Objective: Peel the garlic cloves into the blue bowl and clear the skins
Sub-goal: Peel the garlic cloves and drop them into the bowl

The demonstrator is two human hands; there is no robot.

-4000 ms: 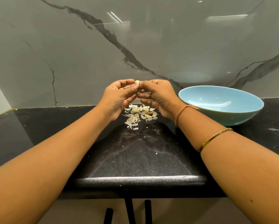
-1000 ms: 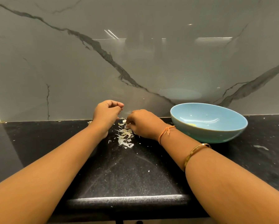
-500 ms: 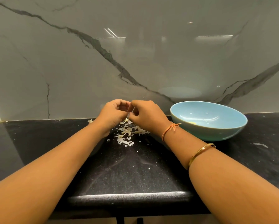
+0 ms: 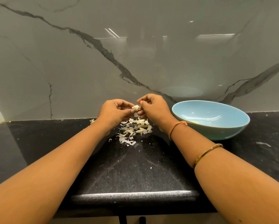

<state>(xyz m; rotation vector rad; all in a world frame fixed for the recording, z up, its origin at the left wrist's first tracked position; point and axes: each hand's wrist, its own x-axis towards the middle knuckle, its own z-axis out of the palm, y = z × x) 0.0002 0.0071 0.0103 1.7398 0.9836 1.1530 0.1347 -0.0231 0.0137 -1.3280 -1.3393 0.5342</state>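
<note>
A garlic clove in its pale skin is held in the air between my two hands. My left hand pinches it from the left, and my right hand pinches it from the right. Right below them a pile of garlic skins and cloves lies on the black counter. The blue bowl stands to the right of my right wrist, with a yellowish peeled clove showing inside near its front rim.
A grey marble wall rises right behind the counter. Small skin scraps lie at the back left, and a white smear marks the counter right of the bowl. The counter's front edge runs below my forearms.
Both hands rose from the pile with a clove pinched between them. A second ago my right hand was down at the pile.
</note>
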